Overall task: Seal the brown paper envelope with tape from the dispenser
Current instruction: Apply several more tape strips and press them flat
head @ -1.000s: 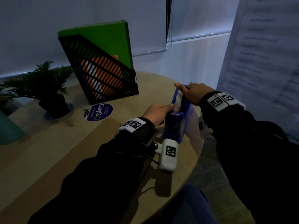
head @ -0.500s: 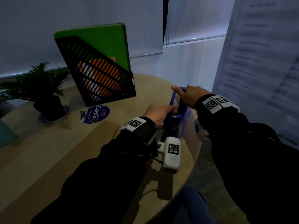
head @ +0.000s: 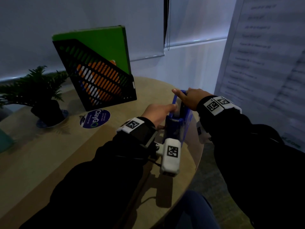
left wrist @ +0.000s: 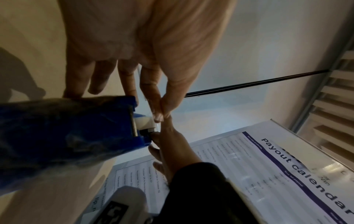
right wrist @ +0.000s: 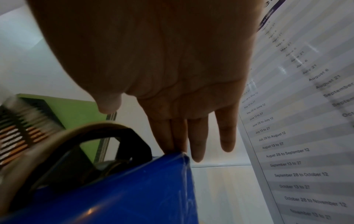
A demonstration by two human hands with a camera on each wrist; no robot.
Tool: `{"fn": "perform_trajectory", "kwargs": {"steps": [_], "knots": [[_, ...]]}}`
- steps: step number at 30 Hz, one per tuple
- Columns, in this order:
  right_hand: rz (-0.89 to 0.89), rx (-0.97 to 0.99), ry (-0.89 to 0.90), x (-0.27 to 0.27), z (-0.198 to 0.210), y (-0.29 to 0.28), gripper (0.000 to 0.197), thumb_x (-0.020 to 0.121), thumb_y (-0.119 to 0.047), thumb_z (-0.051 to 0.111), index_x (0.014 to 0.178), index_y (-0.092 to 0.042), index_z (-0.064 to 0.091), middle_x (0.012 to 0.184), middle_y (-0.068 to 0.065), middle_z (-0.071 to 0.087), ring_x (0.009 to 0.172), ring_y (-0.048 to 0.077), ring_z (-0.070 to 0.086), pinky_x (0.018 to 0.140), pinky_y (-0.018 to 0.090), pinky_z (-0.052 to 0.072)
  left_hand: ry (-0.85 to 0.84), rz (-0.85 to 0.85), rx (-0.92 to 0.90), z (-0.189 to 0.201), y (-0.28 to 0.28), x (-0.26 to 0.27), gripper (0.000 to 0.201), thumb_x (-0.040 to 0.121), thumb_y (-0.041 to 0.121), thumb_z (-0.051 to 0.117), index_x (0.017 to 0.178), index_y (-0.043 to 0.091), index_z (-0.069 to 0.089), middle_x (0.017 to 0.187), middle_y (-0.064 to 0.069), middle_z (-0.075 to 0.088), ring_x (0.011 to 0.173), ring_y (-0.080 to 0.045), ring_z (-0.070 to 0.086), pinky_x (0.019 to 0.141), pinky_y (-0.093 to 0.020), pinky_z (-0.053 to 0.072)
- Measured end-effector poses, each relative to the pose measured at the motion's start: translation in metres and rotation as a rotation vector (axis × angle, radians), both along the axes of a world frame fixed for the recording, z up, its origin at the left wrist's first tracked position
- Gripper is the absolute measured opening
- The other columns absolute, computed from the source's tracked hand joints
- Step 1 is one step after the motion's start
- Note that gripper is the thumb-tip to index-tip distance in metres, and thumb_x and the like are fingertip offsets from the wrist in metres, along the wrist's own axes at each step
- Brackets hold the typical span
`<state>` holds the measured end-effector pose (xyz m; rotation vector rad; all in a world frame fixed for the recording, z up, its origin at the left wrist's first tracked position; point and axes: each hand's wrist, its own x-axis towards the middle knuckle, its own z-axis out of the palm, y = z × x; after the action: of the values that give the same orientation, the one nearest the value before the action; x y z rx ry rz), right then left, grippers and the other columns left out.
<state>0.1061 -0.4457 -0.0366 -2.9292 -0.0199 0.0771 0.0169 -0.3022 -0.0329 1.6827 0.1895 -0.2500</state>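
Little has shifted since before: at frame centre, the left hand still pinches the tape end while the flat-fingered right hand steadies the blue plastic tape dispenser; no envelope shows.

Blue tape dispenser upright near table's right edge, tan tape roll inside, envelope unseen

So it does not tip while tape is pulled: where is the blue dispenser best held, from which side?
Likely its high far end, from above: the dispenser stands narrow and upright; the right hand presses there, the left hand pinches the tape end.
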Motion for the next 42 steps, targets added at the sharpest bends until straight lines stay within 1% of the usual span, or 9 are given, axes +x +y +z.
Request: {"fn": "perform_trajectory", "kwargs": {"steps": [4,8,13,19,25,31,36,39,42], "knots": [[0.01,-0.01,0.0,-0.003,0.002,0.001,0.099,0.081,-0.081,0.009,0.12,-0.005,0.059,0.121,0.019,0.06,0.109,0.034,0.059,0.095,0.04,0.044,0.013,-0.023,-0.022,-0.004,0.009,-0.01,0.011,0.087,0.02,0.063,0.078,0.014,0.067,0.08,0.007,0.063,0.08,-0.008,0.051,0.079,-0.035,0.045],[0.016,-0.014,-0.004,-0.007,0.005,0.003,0.094,0.084,-0.078,0.01,0.111,-0.003,0.06,0.115,0.02,0.062,0.104,0.033,0.059,0.092,0.04,0.044,0.029,-0.047,-0.025,-0.011,0.017,-0.017,0.013,0.084,0.021,0.067,0.074,0.013,0.068,0.101,0.0,0.065,0.104,-0.018,0.05,0.093,-0.044,0.047],[0.001,-0.013,-0.004,-0.013,0.008,0.005,0.09,0.087,-0.075,0.013,0.11,-0.002,0.06,0.114,0.021,0.062,0.104,0.033,0.059,0.089,0.037,0.044,0.058,-0.023,-0.068,-0.024,0.019,-0.024,0.022,0.085,0.028,0.069,0.065,0.018,0.068,0.092,0.0,0.068,0.111,-0.024,0.055,0.092,-0.044,0.049],[0.021,-0.014,-0.003,-0.013,0.007,0.007,0.081,0.087,-0.074,0.013,0.089,-0.005,0.056,0.106,0.02,0.064,0.086,0.029,0.055,0.084,0.036,0.043,0.065,-0.014,-0.118,-0.023,0.015,-0.032,0.012,0.088,0.024,0.066,0.084,0.012,0.067,0.086,0.002,0.067,0.102,-0.018,0.06,0.085,-0.035,0.05],[-0.002,-0.017,-0.004,-0.016,0.008,0.007,0.087,0.09,-0.071,0.016,0.114,0.001,0.058,0.117,0.023,0.061,0.107,0.035,0.059,0.091,0.039,0.044,0.065,0.0,-0.13,-0.023,0.013,-0.034,0.011,0.088,0.023,0.065,0.083,0.014,0.066,0.086,0.002,0.066,0.098,-0.016,0.061,0.07,-0.027,0.049],[-0.003,-0.021,-0.005,-0.014,0.008,0.008,0.088,0.089,-0.072,0.017,0.118,0.001,0.057,0.121,0.022,0.059,0.109,0.035,0.058,0.091,0.038,0.044,0.052,-0.014,-0.128,-0.024,0.014,-0.034,0.013,0.088,0.022,0.066,0.078,0.014,0.065,0.081,0.0,0.065,0.084,-0.013,0.063,0.061,-0.023,0.049],[0.015,-0.037,-0.012,-0.01,0.005,0.007,0.088,0.088,-0.074,0.016,0.118,-0.003,0.06,0.124,0.021,0.058,0.109,0.034,0.058,0.092,0.039,0.044,0.01,-0.044,-0.121,-0.031,0.014,-0.031,0.01,0.09,0.018,0.063,0.096,0.012,0.068,0.101,-0.007,0.066,0.109,-0.024,0.06,0.085,-0.037,0.05],[0.019,-0.046,-0.012,-0.012,0.005,0.008,0.088,0.088,-0.073,0.016,0.121,-0.004,0.059,0.126,0.021,0.057,0.11,0.035,0.058,0.093,0.04,0.044,-0.023,-0.061,-0.109,-0.035,0.016,-0.031,0.011,0.091,0.017,0.062,0.082,0.012,0.065,0.109,-0.011,0.067,0.112,-0.026,0.061,0.09,-0.042,0.051],[0.008,-0.039,-0.008,-0.015,0.007,0.008,0.089,0.089,-0.072,0.016,0.115,0.0,0.06,0.121,0.022,0.059,0.107,0.034,0.059,0.088,0.037,0.044,-0.075,-0.085,-0.119,-0.039,0.017,-0.031,0.029,0.092,0.014,0.06,0.063,0.012,0.056,0.104,-0.012,0.065,0.1,-0.025,0.062,0.081,-0.041,0.051]]}}
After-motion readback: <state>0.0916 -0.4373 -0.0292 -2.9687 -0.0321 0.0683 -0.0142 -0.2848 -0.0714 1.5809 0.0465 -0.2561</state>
